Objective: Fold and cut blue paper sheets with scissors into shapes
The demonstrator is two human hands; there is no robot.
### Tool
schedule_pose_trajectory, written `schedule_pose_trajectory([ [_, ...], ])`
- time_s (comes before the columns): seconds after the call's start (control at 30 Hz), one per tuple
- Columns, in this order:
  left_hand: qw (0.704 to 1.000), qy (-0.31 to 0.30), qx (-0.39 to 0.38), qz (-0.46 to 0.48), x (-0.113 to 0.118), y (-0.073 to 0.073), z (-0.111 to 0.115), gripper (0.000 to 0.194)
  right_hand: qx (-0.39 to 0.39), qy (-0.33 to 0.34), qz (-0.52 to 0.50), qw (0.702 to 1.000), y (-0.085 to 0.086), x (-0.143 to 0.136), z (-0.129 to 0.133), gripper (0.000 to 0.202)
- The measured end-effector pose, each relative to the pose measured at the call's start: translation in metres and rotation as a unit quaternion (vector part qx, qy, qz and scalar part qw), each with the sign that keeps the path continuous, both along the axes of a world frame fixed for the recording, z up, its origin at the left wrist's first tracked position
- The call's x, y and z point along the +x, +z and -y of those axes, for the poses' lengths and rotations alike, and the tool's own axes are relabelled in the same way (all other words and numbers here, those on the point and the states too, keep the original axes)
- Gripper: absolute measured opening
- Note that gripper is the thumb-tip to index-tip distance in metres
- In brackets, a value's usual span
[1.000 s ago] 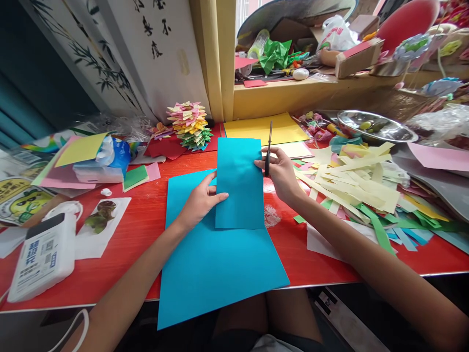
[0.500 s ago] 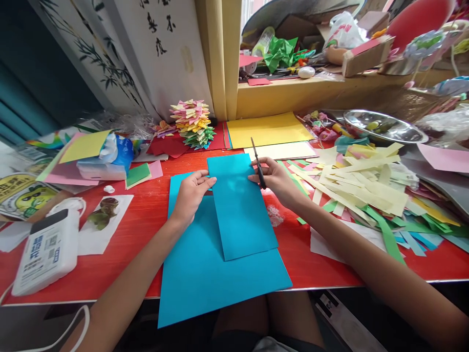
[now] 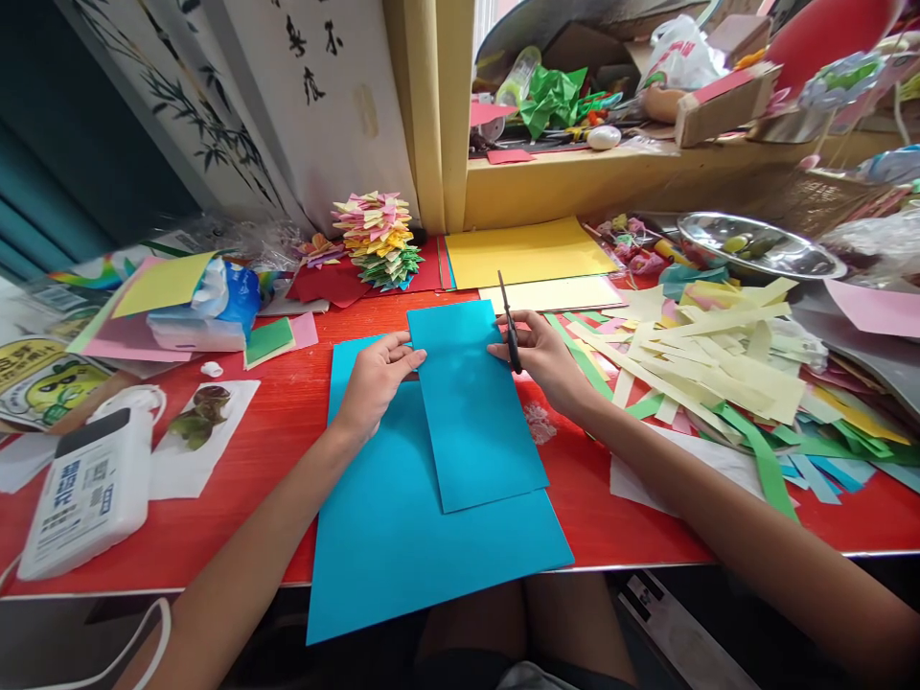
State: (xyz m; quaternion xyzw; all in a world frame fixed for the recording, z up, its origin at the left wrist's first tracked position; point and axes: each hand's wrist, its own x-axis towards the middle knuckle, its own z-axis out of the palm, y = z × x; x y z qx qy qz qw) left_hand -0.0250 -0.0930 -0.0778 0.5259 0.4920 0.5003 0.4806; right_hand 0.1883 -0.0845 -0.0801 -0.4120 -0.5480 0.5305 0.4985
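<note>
My left hand (image 3: 378, 383) pinches the left edge of a blue rectangle of paper (image 3: 478, 412) between thumb and fingers. Black scissors (image 3: 512, 340) are in my right hand (image 3: 546, 359), blades pointing up and away from me. The thumb of that hand lies at the paper's right edge; how firmly it grips the paper I cannot tell. Beneath the rectangle, a larger blue sheet (image 3: 388, 575) lies on the red table (image 3: 287, 517) and sticks out past its front edge.
Yellow paper (image 3: 532, 254) and a folded-paper tower (image 3: 378, 240) stand at the back. Cut paper strips (image 3: 704, 355) pile up on the right, near a metal bowl (image 3: 762, 247). On the left are a white power bank (image 3: 90, 498), a tissue (image 3: 179, 474) with scraps, and a tissue pack (image 3: 208, 311).
Almost nothing differs. The scissors and the blue rectangle have shifted very slightly to the right, along with a small move of the camera.
</note>
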Motion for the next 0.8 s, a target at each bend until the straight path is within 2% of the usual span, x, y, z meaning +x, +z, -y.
schedule_pose_trajectory([
  [0.6, 1.000, -0.004, 0.006, 0.001, 0.0015, 0.0014, 0.0012, 0.035, 0.004, -0.004, -0.021, 1.000, -0.0022, 0.0012, -0.0002, 0.039],
  [0.8, 0.999, -0.024, 0.027, -0.002, 0.0016, 0.0020, 0.0025, 0.031, -0.006, -0.007, -0.023, 1.000, 0.0018, 0.0003, 0.0036, 0.045],
])
